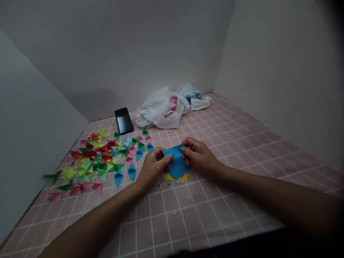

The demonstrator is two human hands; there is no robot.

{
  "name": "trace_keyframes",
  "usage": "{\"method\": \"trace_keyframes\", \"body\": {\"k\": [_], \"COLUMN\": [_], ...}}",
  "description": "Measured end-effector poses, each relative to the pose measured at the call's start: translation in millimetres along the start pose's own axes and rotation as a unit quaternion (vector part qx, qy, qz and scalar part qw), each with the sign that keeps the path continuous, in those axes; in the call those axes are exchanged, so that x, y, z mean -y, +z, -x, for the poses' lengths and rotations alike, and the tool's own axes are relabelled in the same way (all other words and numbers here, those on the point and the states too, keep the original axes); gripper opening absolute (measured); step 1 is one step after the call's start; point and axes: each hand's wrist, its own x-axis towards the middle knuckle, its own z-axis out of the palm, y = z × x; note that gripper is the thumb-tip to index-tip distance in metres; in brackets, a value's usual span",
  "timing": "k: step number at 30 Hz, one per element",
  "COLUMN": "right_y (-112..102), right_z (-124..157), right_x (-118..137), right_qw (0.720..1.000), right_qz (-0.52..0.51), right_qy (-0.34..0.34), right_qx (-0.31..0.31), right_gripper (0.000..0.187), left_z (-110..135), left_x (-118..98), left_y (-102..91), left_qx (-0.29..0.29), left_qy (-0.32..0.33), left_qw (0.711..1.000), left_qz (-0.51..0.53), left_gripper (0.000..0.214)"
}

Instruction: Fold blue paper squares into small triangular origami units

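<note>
A blue sheet of origami paper [177, 165] is held up between my two hands, one at each side. My left hand [155, 163] pinches its left edge with the thumb on the near face. On the upper right edge, my right hand [199, 154] grips the paper between thumb and fingers. Below the blue sheet, a stack of coloured paper [172, 177] pokes out, yellow and orange at its edges. To the left of my hands lie many folded paper cranes [102, 168] in red, green, yellow, pink and blue.
A black phone [124, 121] lies behind the cranes. Beside it sits a crumpled white plastic bag [162, 109], with a second white and blue packet [192, 95] farther back. The pink checked tablecloth [242, 143] reaches grey walls at the back and sides.
</note>
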Motion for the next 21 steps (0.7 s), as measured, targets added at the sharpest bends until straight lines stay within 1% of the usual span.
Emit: {"method": "trace_keyframes", "body": {"k": [2,4,7,9,12,17,21], "right_y": [1.7,3.6,5.0,5.1,5.0,6.3,3.9], "right_z": [1.1,3.0,5.9,7.3,7.7,6.7,3.9], "right_x": [-1.0,-2.0,-1.4,0.5,3.9,5.6,4.7], "right_qw": [1.000,0.999,0.998,0.998,0.999,1.000,1.000], "right_qz": [0.010,-0.003,0.000,0.016,0.017,0.011,-0.006], "right_qy": [0.009,0.022,0.043,0.038,0.021,0.019,0.008], "right_qx": [0.017,0.029,0.052,0.037,0.017,0.010,-0.016], "right_gripper": [0.026,0.028,0.031,0.033,0.032,0.034,0.032], "left_z": [0.8,2.0,5.0,7.3,9.3,7.8,4.8], "left_x": [-0.3,-0.7,-1.7,-3.3,-6.4,-4.5,1.1], "left_y": [1.3,2.4,4.3,5.6,6.9,4.9,3.0], "left_qx": [0.003,-0.003,0.005,-0.008,-0.012,-0.005,0.004], "left_qy": [0.003,0.013,0.036,0.068,0.090,0.079,0.068], "left_qw": [1.000,1.000,0.998,0.995,0.989,0.992,0.994], "left_qz": [-0.010,-0.022,-0.044,-0.079,-0.115,-0.101,-0.085], "left_gripper": [0.036,0.037,0.034,0.029,0.025,0.030,0.029]}}
